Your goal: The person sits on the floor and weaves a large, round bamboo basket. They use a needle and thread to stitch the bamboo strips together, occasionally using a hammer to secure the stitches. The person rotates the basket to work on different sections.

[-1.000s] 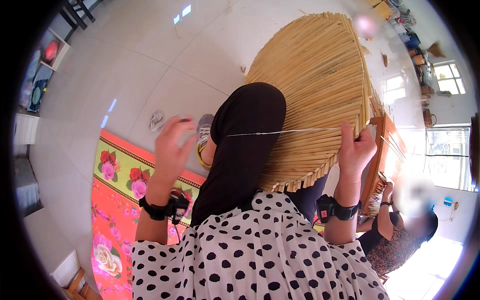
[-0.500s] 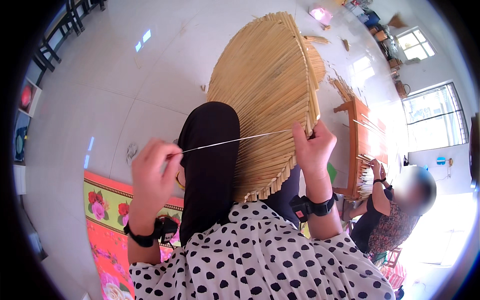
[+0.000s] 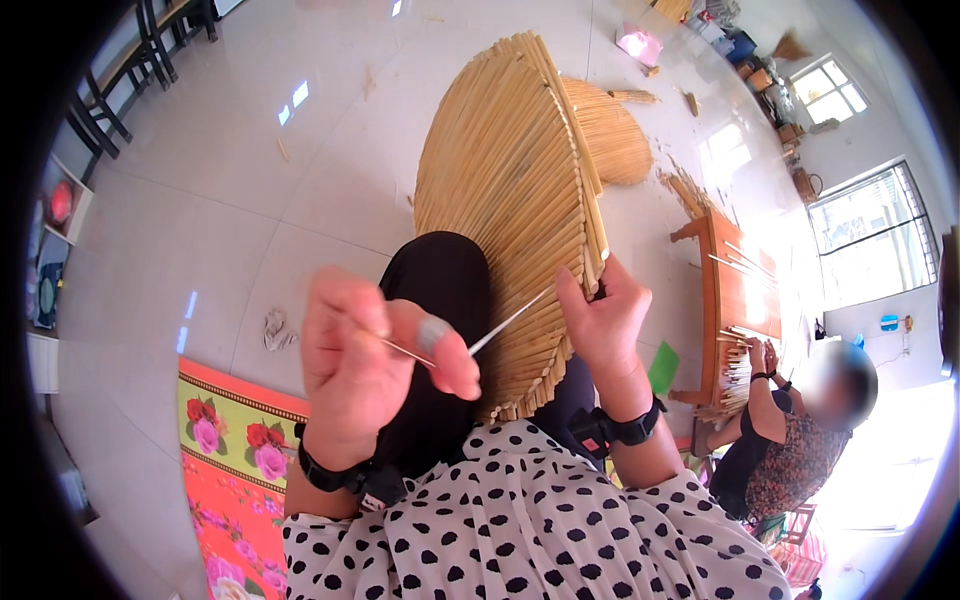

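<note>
On my lap a round, pale-yellow mat of straw stalks (image 3: 500, 180) stands tilted, its edge turned toward my right side. My right hand (image 3: 608, 315) grips that edge, thumb on the near face and fingers behind, where they are partly hidden. In front of my left knee, my left hand (image 3: 360, 360) pinches a thin needle (image 3: 408, 353); it is somewhat blurred. A grey band, perhaps a thimble, sits on one of its fingers. White thread (image 3: 510, 320) runs taut from near the left fingers to the mat beside my right thumb.
A second round straw piece (image 3: 610, 135) lies on the tiled floor beyond. Loose stalks (image 3: 685, 190) lie near a low wooden table (image 3: 738, 290), where another person (image 3: 775, 430) handles pale sticks. A flowered red cloth (image 3: 225, 470) spreads at left; dark chairs (image 3: 150, 50) stand far left.
My left hand has come closer and turned, the thread span now shorter and steeper. The mat has swung more edge-on, and my right hand has shifted slightly left and down with it.
</note>
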